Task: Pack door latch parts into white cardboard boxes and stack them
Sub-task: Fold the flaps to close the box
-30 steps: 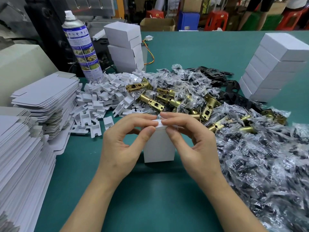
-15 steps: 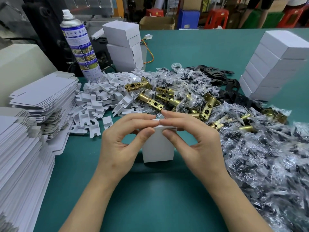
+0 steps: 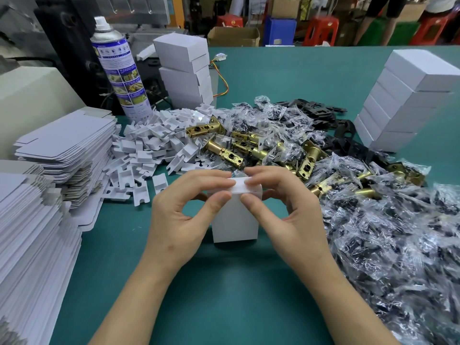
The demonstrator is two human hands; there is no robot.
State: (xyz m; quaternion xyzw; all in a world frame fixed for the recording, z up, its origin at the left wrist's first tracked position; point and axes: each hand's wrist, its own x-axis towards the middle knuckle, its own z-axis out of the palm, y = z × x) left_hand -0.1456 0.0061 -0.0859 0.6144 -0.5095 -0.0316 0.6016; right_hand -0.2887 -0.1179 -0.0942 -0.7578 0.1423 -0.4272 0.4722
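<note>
White box (image 3: 234,220) upright on mat; left hand (image 3: 179,215), right hand (image 3: 291,215) pinching its top flap

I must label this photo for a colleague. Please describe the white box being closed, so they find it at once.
On the green table, look at the near middle, between the flat cardboard sheets at left and the bagged parts at right. There a white box stands on end, its top pinched by the left hand and right hand. Other boxes lie stacked; this one stands alone.
</note>
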